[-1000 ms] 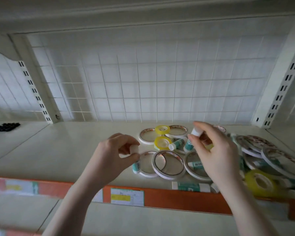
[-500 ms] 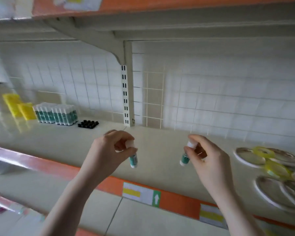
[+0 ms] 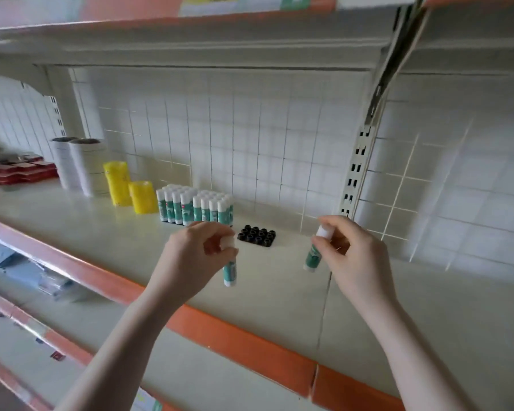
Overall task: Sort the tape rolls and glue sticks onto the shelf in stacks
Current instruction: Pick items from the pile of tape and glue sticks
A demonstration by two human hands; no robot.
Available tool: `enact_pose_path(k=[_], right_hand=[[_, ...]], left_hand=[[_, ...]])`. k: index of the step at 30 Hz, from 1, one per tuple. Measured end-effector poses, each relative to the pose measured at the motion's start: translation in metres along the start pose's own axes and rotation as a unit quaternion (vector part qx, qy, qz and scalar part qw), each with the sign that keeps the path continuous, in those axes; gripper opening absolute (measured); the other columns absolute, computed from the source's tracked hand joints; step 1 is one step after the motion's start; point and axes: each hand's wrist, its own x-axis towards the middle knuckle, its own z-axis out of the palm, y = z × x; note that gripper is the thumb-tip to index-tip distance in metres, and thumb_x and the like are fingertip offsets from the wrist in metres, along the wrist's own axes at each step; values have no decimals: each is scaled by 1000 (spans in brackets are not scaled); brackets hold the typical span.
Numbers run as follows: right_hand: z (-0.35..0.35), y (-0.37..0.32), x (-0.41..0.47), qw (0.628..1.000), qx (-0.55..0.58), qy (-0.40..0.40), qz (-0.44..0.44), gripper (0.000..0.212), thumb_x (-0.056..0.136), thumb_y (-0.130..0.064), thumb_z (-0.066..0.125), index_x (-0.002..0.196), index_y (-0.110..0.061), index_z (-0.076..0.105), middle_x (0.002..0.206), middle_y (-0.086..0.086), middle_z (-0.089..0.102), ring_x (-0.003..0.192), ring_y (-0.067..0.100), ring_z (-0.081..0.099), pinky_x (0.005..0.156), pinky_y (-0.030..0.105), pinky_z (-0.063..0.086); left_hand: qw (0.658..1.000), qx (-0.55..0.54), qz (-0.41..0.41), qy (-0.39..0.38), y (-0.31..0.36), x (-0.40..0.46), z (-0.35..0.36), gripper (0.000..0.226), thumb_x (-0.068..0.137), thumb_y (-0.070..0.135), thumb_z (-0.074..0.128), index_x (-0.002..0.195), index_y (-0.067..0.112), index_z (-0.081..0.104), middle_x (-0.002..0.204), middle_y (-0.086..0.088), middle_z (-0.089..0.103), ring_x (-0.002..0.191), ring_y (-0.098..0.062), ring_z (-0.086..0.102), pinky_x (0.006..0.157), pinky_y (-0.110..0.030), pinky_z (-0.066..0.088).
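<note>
My left hand (image 3: 195, 256) pinches the white cap of a green-and-white glue stick (image 3: 230, 272) that hangs upright above the shelf (image 3: 107, 238). My right hand (image 3: 352, 253) holds a second glue stick (image 3: 312, 259) by its cap, slightly tilted. Behind my left hand stands a block of several upright glue sticks (image 3: 195, 207). A black holder tray (image 3: 257, 235) with round sockets lies between my hands, further back. Two stacks of yellow tape rolls (image 3: 129, 191) and tall white tape stacks (image 3: 77, 164) stand to the left.
A white grid panel (image 3: 250, 143) backs the shelf, with a slotted upright (image 3: 358, 173) at the right. An orange strip (image 3: 220, 330) edges the shelf front. Red flat packs (image 3: 15, 172) lie far left. Another shelf hangs overhead, and a lower shelf holds blue items.
The view has swung left, away from the loose tape pile, which is out of sight. Both hands carried their glue sticks along and now hover in front of the sorted glue sticks.
</note>
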Motion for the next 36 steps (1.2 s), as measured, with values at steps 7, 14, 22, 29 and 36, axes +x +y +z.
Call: enact_pose_path(k=[7, 14, 22, 29, 36], right_hand=[[83, -3, 58, 999, 10, -29, 25, 14, 80, -15, 71, 92, -19, 65, 75, -8, 64, 72, 18, 62, 72, 32, 51], [152, 9, 104, 993, -4, -75, 91, 16, 82, -19, 69, 97, -22, 66, 79, -7, 64, 79, 16, 62, 73, 25, 46], [200, 27, 118, 981, -61, -122, 138, 20, 85, -19, 65, 104, -20, 65, 84, -3, 63, 81, 16, 59, 58, 6, 36], [209, 34, 121, 977, -84, -119, 153, 18, 83, -17, 63, 101, -20, 67, 81, -2, 65, 78, 16, 59, 68, 22, 40], [215, 32, 118, 976, -97, -134, 138, 21, 83, -17, 67, 104, -20, 69, 84, 1, 68, 82, 19, 62, 75, 27, 44]], left_hand=[[1000, 3, 0, 11, -68, 59, -13, 20, 68, 11, 77, 83, 22, 69, 74, 6, 62, 66, -10, 58, 66, -16, 43], [999, -40, -10, -15, -109, 95, -14, 27, 67, 7, 77, 79, 29, 65, 78, 3, 63, 70, -15, 63, 71, -29, 51], [995, -73, 27, -63, -135, 117, -12, 42, 68, 5, 78, 79, 40, 58, 78, 4, 64, 69, -9, 62, 71, -16, 49], [991, -98, 46, -83, -142, 128, -12, 41, 69, 8, 78, 81, 43, 59, 79, 5, 63, 69, -7, 62, 70, -22, 51], [988, -110, 39, -100, -147, 129, -8, 26, 70, 12, 77, 91, 25, 70, 81, 8, 64, 70, -8, 63, 72, -30, 54]])
